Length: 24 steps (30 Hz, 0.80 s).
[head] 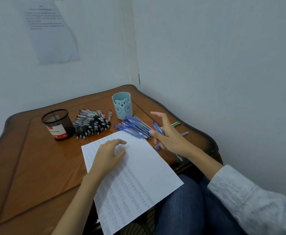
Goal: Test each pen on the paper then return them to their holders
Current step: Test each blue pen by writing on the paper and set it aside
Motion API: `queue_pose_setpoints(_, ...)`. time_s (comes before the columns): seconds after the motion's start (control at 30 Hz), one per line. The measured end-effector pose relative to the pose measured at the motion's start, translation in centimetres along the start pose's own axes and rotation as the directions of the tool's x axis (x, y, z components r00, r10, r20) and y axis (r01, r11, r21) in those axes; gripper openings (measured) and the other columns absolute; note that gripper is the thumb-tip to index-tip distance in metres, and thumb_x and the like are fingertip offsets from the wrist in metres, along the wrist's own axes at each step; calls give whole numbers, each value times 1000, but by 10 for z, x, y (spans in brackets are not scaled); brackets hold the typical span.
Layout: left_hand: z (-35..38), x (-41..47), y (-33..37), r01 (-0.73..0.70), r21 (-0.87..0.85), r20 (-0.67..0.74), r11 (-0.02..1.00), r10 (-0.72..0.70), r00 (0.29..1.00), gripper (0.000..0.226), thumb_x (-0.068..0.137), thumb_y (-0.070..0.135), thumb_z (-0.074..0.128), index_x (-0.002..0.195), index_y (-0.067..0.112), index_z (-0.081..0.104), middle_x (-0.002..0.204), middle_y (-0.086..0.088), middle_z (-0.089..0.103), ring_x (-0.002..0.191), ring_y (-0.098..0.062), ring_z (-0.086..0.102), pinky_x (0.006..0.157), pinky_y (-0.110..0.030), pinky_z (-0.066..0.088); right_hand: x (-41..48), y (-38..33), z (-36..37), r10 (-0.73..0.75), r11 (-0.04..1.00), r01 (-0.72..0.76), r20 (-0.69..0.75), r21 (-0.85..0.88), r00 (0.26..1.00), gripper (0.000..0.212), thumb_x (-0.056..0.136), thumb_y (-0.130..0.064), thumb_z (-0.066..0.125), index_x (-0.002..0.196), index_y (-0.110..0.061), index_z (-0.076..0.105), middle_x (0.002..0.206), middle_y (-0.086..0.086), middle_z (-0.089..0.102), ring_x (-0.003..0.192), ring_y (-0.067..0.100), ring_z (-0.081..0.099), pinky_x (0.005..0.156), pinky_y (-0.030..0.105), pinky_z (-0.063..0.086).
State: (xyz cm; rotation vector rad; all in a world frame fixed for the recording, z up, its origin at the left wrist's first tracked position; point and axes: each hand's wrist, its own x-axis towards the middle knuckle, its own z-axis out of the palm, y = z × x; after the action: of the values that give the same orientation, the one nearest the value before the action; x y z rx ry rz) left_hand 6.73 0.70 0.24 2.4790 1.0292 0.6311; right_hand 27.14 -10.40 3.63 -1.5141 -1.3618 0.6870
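A white sheet of paper (144, 167) covered with rows of scribbles lies at the table's front edge and overhangs it. My left hand (107, 155) rests on the sheet with its fingers loosely curled. My right hand (166, 134) hovers beside a pile of blue pens (133, 127), holding one blue pen (157, 128) between thumb and lower fingers while the index finger points up. A pile of black pens (91, 123) lies between the black mesh holder (58, 123) and the light blue bear holder (122, 106).
The brown wooden table (33, 158) stands in a corner between two walls. Green pens (175, 123) and purple pens (184, 133) lie near its right edge. A printed sheet (52, 31) hangs on the left wall. My knees are below the front edge.
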Motion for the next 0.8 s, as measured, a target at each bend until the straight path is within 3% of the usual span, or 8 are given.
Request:
queue_pose_setpoints(0.13, -11, -5, -16, -13, 15, 4, 1000, 13, 1000, 21, 94, 19, 55, 114, 20, 63, 120, 7, 62, 114, -12, 51, 98, -29, 35, 12, -10, 23, 19, 996, -22, 41, 83, 999, 31, 100, -17, 50, 126, -20, 35, 63, 2, 57, 40, 3, 42, 42, 17, 36)
queue_pose_setpoints(0.3, -19, -9, -36, 4, 7, -11, 1000, -4, 1000, 24, 94, 22, 54, 116, 24, 62, 121, 11, 60, 117, -8, 48, 99, -28, 37, 29, -10, 44, 46, 989, -43, -17, 144, 999, 11, 99, -16, 52, 102, -17, 42, 58, 10, 57, 37, 8, 37, 40, 20, 32)
queue_pose_setpoints(0.47, -18, -9, -51, -3, -13, -30, 1000, 3, 1000, 25, 93, 22, 56, 117, 25, 62, 121, 10, 60, 117, -7, 49, 99, -30, 40, 37, -9, 57, 98, 974, -113, 86, 196, 991, 26, 99, -16, 53, 120, -20, 37, 62, 17, 60, 38, 10, 34, 38, 18, 31)
queue_pose_setpoints(0.57, -13, -11, -56, -18, -34, -52, 999, 16, 999, 24, 92, 24, 56, 115, 25, 61, 124, 10, 59, 117, -7, 49, 101, -33, 40, 42, -4, 62, 120, 971, -129, 53, 200, 991, 24, 97, -17, 55, 114, -12, 40, 60, 12, 58, 36, 9, 33, 37, 18, 29)
queue_pose_setpoints(0.8, -10, -11, -61, -31, -75, -62, 997, 26, 998, 32, 87, 37, 49, 114, 27, 61, 127, 12, 58, 117, -3, 48, 102, -35, 39, 53, 7, 77, 178, 935, -202, 105, 293, 978, 13, 98, -20, 53, 106, -18, 43, 58, 11, 59, 35, 10, 29, 37, 19, 25)
